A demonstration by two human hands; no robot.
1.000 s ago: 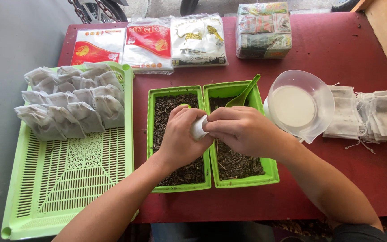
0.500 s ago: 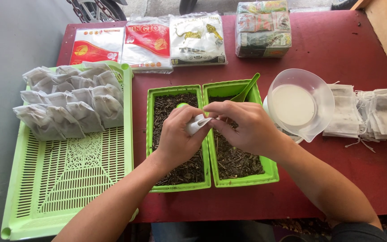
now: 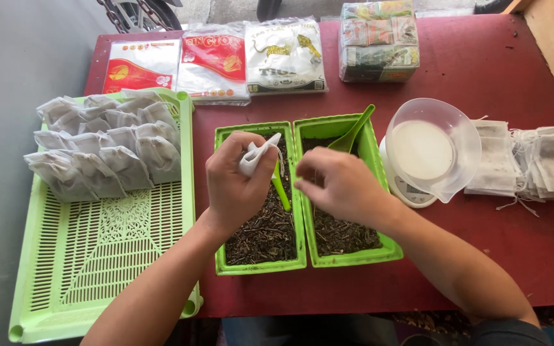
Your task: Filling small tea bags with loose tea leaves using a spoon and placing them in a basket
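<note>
1. Red table (image 3: 520, 256) out of doors, grey floor to the left, wooden edge at the far right.
2. Nearest: two green tubs side by side, left tub (image 3: 261, 266) and right tub (image 3: 354, 256), both holding dark loose tea.
3. Left hand (image 3: 235, 186) over the left tub, fingers curled round a small white bag (image 3: 254, 157), bag held up by its neck between thumb and fingers.
4. Right hand (image 3: 341, 186) over the right tub, fingertips drawn together in a pinch; cannot tell what sits in it, perhaps a drawstring.
5. Changed since a second ago: both hands then pressed together round the bag above the rim between the tubs; now parted, bag left with the left hand alone, right hand shifted off to the right. Looks like the tightening of the bag's neck.
6. Short green stick (image 3: 281, 189) leaning in the left tub just beside the bag; green scoop (image 3: 354, 131) resting in the right tub's far end.
7. Left: green tray (image 3: 97, 256), filled bags (image 3: 104, 147) stacked on its far half.
8. Right: clear jug (image 3: 434, 147) on a scale, then empty bags (image 3: 533, 160).
9. Farthest: packets (image 3: 216, 61) along the table's back edge.
</note>
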